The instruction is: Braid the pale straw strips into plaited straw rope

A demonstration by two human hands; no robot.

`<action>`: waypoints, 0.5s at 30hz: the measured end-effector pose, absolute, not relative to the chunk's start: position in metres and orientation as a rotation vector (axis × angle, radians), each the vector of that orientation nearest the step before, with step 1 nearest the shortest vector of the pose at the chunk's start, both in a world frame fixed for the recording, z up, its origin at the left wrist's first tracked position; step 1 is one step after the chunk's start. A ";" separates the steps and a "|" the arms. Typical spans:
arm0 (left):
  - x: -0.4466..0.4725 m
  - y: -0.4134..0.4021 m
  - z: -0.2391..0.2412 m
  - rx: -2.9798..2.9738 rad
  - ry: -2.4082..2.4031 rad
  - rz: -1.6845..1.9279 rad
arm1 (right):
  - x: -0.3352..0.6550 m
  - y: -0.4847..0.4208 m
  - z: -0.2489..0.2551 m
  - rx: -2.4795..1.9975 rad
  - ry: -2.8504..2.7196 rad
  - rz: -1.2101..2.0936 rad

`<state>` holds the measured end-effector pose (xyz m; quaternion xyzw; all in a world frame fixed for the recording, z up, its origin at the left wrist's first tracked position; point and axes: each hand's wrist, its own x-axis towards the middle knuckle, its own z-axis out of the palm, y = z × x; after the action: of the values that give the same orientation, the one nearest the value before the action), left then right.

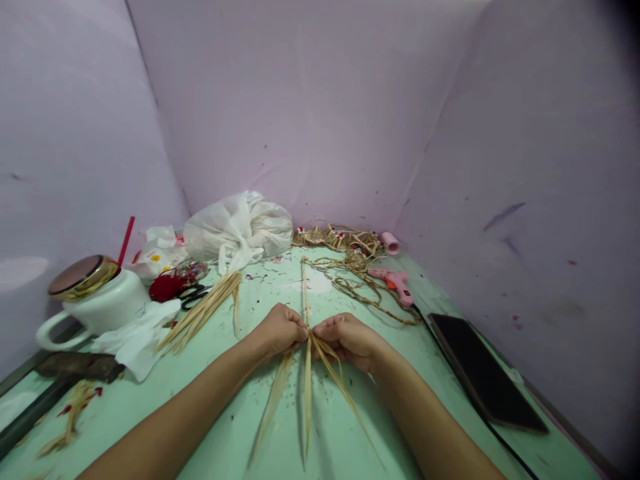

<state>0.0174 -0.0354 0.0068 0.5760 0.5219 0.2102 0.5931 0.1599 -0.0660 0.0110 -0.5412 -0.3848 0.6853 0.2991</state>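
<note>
In the head view, both hands meet over the middle of the table around a braid of straw-coloured fibre. Its plaited part runs away from me towards the back. My left hand is closed, pinching a flat strand at the near end of the plait. Closed beside it, my right hand grips more strands at the same spot. Between the hands a middle strand hangs loose towards me. A bundle of dry fibre strips lies left of my left hand.
At the left stand a white mug, a hammer, tissue, scissors and red yarn. A plastic bag sits at the back. Rightward lie braided cord, a pink glue gun and a black phone.
</note>
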 end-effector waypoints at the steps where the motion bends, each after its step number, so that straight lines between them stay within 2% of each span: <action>1: 0.018 -0.035 0.006 1.346 1.213 0.491 | 0.161 -0.065 0.010 -1.435 -1.012 1.829; 9: 0.014 -0.032 0.005 1.412 1.138 0.497 | 0.164 -0.059 0.004 -1.491 -0.990 1.824; 15: 0.014 -0.032 0.004 1.496 1.138 0.486 | 0.166 -0.056 -0.001 -1.464 -1.223 1.713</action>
<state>0.0143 -0.0323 0.0036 0.6359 0.4838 0.2067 0.5647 0.1661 -0.0555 -0.0008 -0.5472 -0.4574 0.6404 0.2849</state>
